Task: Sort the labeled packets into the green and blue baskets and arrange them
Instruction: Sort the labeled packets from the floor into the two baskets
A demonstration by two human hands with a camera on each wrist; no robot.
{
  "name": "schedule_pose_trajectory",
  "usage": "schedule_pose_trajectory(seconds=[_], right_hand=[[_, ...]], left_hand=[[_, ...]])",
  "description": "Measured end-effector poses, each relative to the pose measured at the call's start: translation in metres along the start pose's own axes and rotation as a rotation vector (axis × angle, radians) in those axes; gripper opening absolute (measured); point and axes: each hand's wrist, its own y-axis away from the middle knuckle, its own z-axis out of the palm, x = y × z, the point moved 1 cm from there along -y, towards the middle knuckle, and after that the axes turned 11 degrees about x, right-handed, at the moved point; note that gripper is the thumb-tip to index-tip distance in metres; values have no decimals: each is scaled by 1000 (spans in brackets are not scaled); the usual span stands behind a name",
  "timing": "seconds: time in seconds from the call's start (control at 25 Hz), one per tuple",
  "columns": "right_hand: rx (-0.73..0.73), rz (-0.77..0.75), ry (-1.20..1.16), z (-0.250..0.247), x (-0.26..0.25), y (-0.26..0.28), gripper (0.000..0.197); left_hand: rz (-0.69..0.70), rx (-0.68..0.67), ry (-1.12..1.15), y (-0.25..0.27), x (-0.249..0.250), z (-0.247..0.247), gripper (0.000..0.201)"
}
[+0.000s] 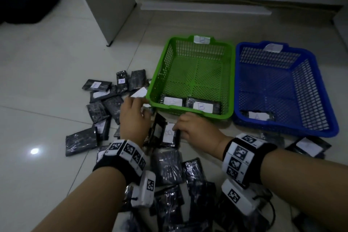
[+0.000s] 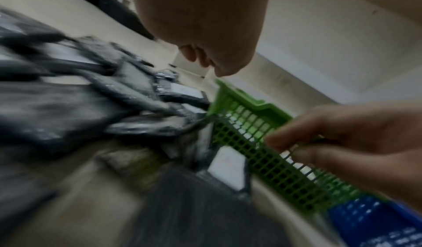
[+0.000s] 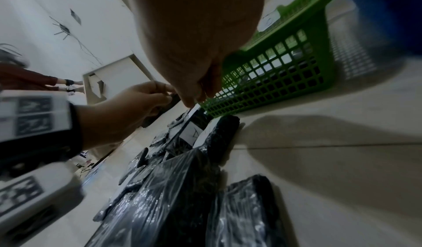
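Head looks down; both wrist views (left perhaps blurred) share green basket [image 2: 262, 139].

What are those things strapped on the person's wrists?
Each bare forearm wears a black wristband ringed with white tiles printed with black square codes. A white box, also code-marked, hangs under each wrist, with a thin black cable trailing from the right one. No sleeves or gloves.

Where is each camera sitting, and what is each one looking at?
Head: on the person's head, looking down at the floor, the green basket, the blue basket and scattered packets; both forearms, the left hand and the right hand show.
Left wrist: under the left hand, facing the green basket's wall; the right hand shows too.
Right wrist: under the right hand, facing the same basket; the left hand shows.
Shared: all three see the green basket and both hands.
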Motion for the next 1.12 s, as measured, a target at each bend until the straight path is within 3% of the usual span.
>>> schedule_pose_trajectory(seconds=[0.08, 0.16, 0.2, 0.32, 0.4, 0.6, 0.68, 0.84, 1.0, 1.12], right_hand=[[-215, 26, 66, 15, 0, -4, 48], [-305, -3, 156, 22, 0, -7, 64], [-322, -26, 208, 25, -1, -7, 67], [-336, -39, 360, 25, -1, -3, 58], [-334, 27, 381, 21, -1, 3, 52], [-345, 225, 235, 11, 1, 14, 61], [-330, 282, 168, 5, -3, 17, 64], [-136, 288, -145, -22, -12, 11, 60], [149, 371, -300, -43, 1, -25, 50], [143, 584, -267, -38, 24, -66, 38]], left_hand=[[-142, -169, -25, 17, -14, -8, 23], [-244, -404, -85, 29, -21, -9, 44], [-224, -475, -124, 31, -22, -9, 50], [-154, -545, -196, 30, -16, -7, 40], [-200, -584, -216, 26, -13, -7, 30], [-489, -523, 28, 14, -12, -16, 7], [-601, -566, 244, 6, -8, -22, 9], [-845, -567, 655, -9, -5, -40, 14], [-872, -352, 892, -26, -4, -46, 17], [-849, -196, 902, -31, 5, -35, 20]])
